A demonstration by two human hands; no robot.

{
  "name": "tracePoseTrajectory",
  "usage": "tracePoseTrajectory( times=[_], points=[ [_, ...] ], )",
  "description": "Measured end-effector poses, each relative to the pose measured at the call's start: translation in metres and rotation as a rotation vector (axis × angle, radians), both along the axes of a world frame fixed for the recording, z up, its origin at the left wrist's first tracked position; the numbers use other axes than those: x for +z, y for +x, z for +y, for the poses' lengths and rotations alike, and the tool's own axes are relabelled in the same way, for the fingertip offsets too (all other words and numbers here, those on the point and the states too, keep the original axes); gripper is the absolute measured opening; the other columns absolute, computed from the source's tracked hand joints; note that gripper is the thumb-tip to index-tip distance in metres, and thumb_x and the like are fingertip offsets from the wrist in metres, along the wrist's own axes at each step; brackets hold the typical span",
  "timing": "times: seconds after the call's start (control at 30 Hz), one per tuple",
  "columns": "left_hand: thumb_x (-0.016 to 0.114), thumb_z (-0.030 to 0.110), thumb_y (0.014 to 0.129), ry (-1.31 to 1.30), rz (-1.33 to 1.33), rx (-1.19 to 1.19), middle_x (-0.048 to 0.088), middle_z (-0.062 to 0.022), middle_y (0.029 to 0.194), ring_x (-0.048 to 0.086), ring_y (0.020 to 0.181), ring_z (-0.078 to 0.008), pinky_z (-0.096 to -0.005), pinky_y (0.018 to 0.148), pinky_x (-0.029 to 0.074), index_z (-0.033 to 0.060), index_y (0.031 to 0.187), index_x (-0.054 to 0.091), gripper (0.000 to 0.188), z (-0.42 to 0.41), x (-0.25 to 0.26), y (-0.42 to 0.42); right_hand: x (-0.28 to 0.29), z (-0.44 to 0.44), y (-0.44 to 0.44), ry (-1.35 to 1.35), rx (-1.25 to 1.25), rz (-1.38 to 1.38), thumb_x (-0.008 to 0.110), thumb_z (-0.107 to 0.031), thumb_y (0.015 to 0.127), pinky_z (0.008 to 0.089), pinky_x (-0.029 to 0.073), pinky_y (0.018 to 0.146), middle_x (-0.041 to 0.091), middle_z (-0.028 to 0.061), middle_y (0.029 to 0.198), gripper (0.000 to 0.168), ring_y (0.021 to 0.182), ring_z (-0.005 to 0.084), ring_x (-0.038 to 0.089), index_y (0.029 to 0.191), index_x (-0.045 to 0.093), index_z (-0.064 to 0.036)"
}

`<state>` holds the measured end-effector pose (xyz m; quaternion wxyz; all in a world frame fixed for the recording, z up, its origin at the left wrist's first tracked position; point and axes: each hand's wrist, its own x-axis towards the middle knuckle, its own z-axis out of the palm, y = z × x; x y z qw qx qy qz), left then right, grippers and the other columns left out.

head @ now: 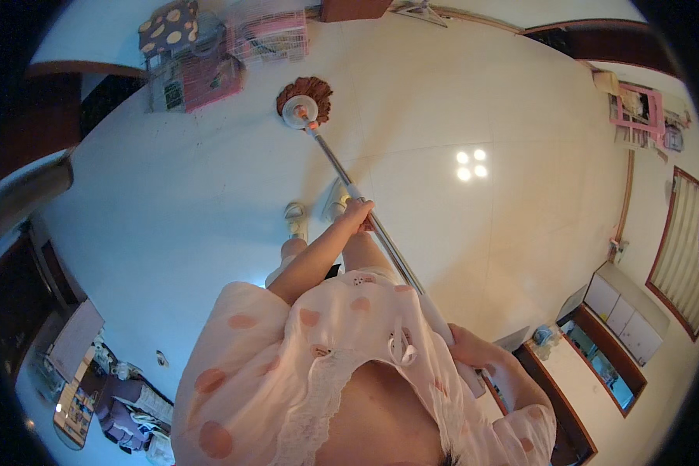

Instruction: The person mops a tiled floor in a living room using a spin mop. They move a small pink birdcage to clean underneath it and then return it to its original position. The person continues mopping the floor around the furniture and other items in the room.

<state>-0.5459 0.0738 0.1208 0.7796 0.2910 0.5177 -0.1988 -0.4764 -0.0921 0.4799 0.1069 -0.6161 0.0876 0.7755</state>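
A spin mop with brown strands (321,93) rests on the pale tiled floor ahead of me. Its round plastic disc (294,116) joins a metal pole (393,250) that slants back toward my right side. My left hand (358,214) grips the pole around its middle, just below a white collar (354,191). Higher up, my right hand (469,345) is closed around the white upper section of the handle (437,314) beside my body. Both my feet, in light sandals (295,216), stand behind the mop head.
Wire pet cages (268,38) with pink parts stand on the floor at the upper left, with dark specks (199,143) nearby. A cushioned seat (35,180) is at the left. On the right are a pink-framed rack (641,110) and a wooden-edged cabinet (559,396).
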Motion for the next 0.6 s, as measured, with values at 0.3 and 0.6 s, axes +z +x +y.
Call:
tracePoseTrajectory(
  times=[0.3, 0.6],
  points=[
    [0.053, 0.008, 0.067, -0.184, 0.067, 0.541, 0.047, -0.0097, 0.055, 0.051, 0.050, -0.0226, -0.0339, 0.047, 0.045, 0.0020, 0.063, 0.044, 0.012, 0.028, -0.008, -0.145, -0.032, -0.018, -0.114, 0.099, 0.004, 0.098, 0.061, -0.021, 0.070, 0.0261, 0.045, 0.060, 0.055, 0.0067, 0.083, 0.043, 0.069, 0.0125, 0.053, 0.104, 0.043, -0.002],
    [0.047, 0.006, 0.071, -0.279, 0.169, 0.682, 0.039, -0.0078, 0.053, 0.042, 0.047, -0.0217, -0.0370, 0.045, 0.040, 0.0046, 0.065, 0.039, 0.010, -0.057, 0.036, -0.183, -0.031, -0.171, -0.183, -0.157, 0.407, -0.622, 0.066, -0.021, 0.063, 0.0300, 0.043, 0.051, 0.053, 0.0065, 0.062, 0.024, 0.056, 0.0191, 0.054, 0.076, 0.053, -0.006]
  ],
)
